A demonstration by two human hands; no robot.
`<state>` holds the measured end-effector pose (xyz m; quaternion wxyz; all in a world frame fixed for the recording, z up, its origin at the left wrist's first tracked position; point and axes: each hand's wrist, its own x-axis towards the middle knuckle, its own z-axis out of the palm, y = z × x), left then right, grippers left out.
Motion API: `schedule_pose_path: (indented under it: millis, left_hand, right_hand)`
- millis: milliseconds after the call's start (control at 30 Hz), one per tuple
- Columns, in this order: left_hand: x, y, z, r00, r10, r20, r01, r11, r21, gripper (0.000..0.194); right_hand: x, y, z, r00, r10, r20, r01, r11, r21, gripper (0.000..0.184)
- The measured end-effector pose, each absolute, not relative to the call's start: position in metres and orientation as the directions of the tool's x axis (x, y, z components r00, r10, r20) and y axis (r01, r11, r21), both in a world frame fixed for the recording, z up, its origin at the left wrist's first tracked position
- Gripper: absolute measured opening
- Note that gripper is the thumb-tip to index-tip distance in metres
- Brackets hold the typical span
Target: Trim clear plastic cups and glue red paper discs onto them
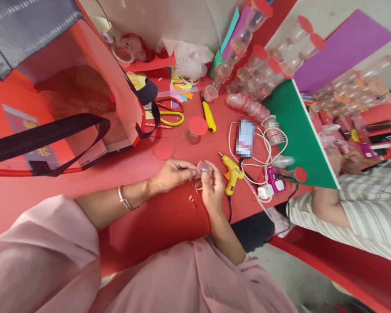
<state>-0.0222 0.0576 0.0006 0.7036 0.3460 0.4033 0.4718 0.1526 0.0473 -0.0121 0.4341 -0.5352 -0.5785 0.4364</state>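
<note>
My left hand point(173, 174) and my right hand point(213, 188) meet over the red table point(150, 217), both pinching a small clear plastic cup point(204, 168). The left fingers grip its left side, the right fingers its right side and underside. Small paper scraps point(193, 199) lie on the table just below the hands. A yellow glue gun point(232, 172) rests right beside my right hand. A silver bangle point(125, 199) sits on my left wrist.
A red bag point(84, 91) with black straps stands at the left. Red paper circles point(198, 125), scissors point(169, 112), a yellow cutter point(208, 116), a phone point(245, 138) with white cables, and several stacked cups point(257, 61) lie beyond. Another person's arm point(329, 204) is at right by a green board point(296, 130).
</note>
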Motion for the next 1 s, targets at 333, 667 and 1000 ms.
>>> schedule_pose_path:
  millis: [333, 667, 1000]
  left_hand:
    - [-0.025, 0.0605, -0.0031, 0.352, 0.9, -0.257, -0.492, 0.412, 0.767, 0.03]
    - [-0.0245, 0.0625, -0.0037, 0.316, 0.905, -0.286, -0.503, 0.415, 0.758, 0.031]
    - [-0.024, 0.061, -0.0021, 0.28, 0.922, -0.269, -0.489, 0.378, 0.787, 0.031]
  right_hand:
    - [0.1547, 0.0467, -0.016, -0.069, 0.998, -0.014, 0.222, 0.001, -0.975, 0.04]
    - [0.1531, 0.0476, -0.0163, -0.091, 0.996, -0.004, 0.156, 0.01, -0.988, 0.042]
    - [0.1531, 0.0468, -0.0121, -0.122, 0.992, 0.027, 0.143, 0.044, -0.989, 0.04]
